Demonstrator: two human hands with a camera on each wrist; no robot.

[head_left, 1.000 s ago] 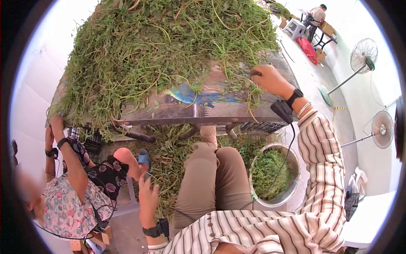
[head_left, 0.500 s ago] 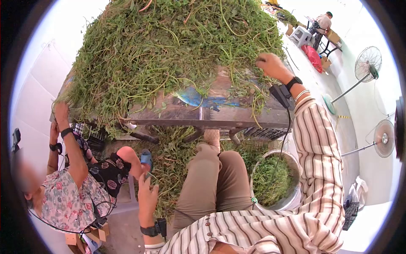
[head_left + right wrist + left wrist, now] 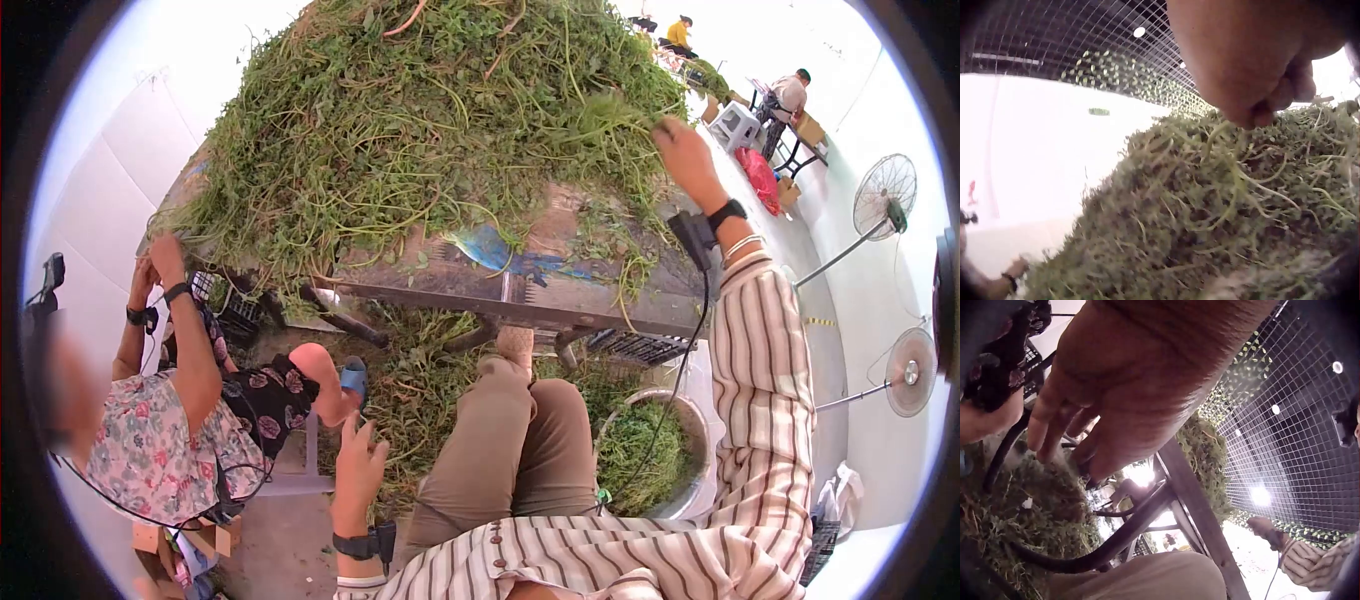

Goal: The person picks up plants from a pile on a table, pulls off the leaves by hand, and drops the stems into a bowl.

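Down by the knee, the left hand (image 3: 357, 466) hangs with fingers spread, holding nothing. Beside the leg sits a metal basin (image 3: 694, 432) of greens. Up on the worn wooden table (image 3: 520, 290), the right hand (image 3: 686, 150) pinches stems from the heap of greens (image 3: 420, 120). Fans (image 3: 885, 195) stand beyond on the pale floor; no writing is readable.

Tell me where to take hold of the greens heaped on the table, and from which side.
Grip a loose tuft at the heap of greens near edge, beside the right hand, coming from the seated side. Stems there trail thin over the table, so they likely pull free; the middle is matted.
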